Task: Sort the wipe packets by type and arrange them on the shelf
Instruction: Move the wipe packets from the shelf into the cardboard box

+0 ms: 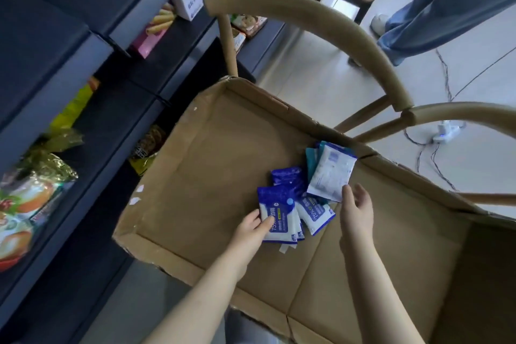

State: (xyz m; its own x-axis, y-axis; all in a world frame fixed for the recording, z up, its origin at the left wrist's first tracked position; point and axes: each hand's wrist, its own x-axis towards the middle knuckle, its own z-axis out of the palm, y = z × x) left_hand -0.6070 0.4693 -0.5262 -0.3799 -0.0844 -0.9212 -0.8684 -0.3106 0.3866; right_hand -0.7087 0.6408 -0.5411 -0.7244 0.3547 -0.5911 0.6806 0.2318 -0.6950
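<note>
Several wipe packets lie in an open cardboard box (212, 148). My left hand (252, 227) grips a small stack of blue-and-white packets (279, 212) at its lower left edge, thumb on top. More blue packets (287, 176) lie behind, and one (315, 215) lies to the right. My right hand (357, 207) pinches the lower corner of a white packet turned back side up (332, 173). That packet leans against teal packets (311, 162) at the box's far wall.
The box rests on a wooden chair with a curved backrest (321, 22). Dark shelves (83, 92) with snack bags and biscuit boxes stand to the left. A person's legs (435, 17) stand at the back right. A power strip (446, 131) and cables lie on the floor.
</note>
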